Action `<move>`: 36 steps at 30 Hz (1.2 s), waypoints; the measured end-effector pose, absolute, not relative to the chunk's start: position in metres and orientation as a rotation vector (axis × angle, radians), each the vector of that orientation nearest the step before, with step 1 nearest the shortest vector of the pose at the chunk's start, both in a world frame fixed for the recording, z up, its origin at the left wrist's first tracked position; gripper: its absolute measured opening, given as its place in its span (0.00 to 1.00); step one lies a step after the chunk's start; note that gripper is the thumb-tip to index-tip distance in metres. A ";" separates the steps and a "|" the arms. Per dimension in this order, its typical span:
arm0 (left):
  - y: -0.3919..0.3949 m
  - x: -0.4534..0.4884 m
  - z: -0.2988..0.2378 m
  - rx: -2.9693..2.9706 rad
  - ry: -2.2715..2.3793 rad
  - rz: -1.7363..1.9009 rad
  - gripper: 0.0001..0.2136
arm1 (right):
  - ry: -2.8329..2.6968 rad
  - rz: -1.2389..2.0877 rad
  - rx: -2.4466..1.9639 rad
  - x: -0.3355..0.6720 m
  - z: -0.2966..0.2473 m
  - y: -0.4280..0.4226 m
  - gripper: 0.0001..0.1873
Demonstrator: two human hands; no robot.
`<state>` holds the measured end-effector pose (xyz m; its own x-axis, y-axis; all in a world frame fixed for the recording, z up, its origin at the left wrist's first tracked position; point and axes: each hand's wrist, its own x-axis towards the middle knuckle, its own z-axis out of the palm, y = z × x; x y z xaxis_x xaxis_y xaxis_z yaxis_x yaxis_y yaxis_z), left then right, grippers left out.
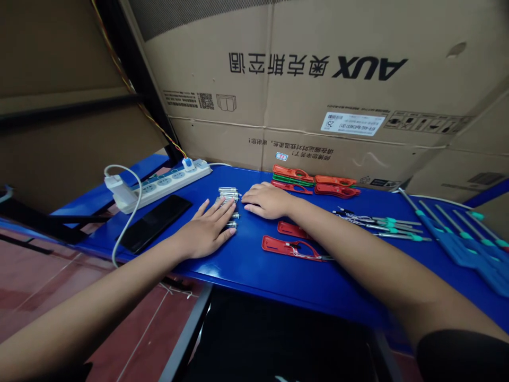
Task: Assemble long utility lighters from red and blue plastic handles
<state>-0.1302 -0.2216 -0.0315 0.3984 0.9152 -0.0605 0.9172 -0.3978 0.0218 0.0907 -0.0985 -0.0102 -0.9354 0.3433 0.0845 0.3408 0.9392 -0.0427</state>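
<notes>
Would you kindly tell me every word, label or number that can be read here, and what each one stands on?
"AUX", upside down, on the cardboard box.
"奥克斯空调", upside down, on the same box.
White sticker on the box: too small to read.
Smaller print on the box: too small to read.

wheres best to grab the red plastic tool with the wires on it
Probably its wide, wire-free end: pinch the edges from above with your right hand, the nearer one. The red plastic tool lies flat on the blue table, and the thin wires sit toward the other end, where they could snag.
</notes>
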 end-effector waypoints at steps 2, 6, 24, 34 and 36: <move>-0.220 -0.134 -0.032 2.601 1.684 -0.030 0.33 | -2.994 0.027 -0.541 0.093 -0.009 -0.097 0.23; -0.215 -0.142 -0.035 2.647 1.679 0.067 0.33 | -2.972 0.044 -0.564 0.090 -0.008 -0.093 0.26; -0.174 -0.155 -0.024 2.258 1.723 0.270 0.38 | -2.914 0.067 -0.736 0.106 0.000 -0.090 0.20; -0.144 -0.135 -0.043 2.019 1.920 0.516 0.37 | -2.839 0.261 -1.233 0.059 -0.015 -0.190 0.49; -0.144 -0.132 -0.045 2.038 1.913 0.490 0.36 | -2.796 0.379 -1.329 0.051 -0.016 -0.201 0.56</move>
<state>-0.1318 -0.1444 -0.0451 0.0535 0.9977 0.0407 0.8943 -0.0660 0.4425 0.0505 -0.2012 -0.0159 -0.6367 0.7666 -0.0829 0.7610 0.6074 -0.2280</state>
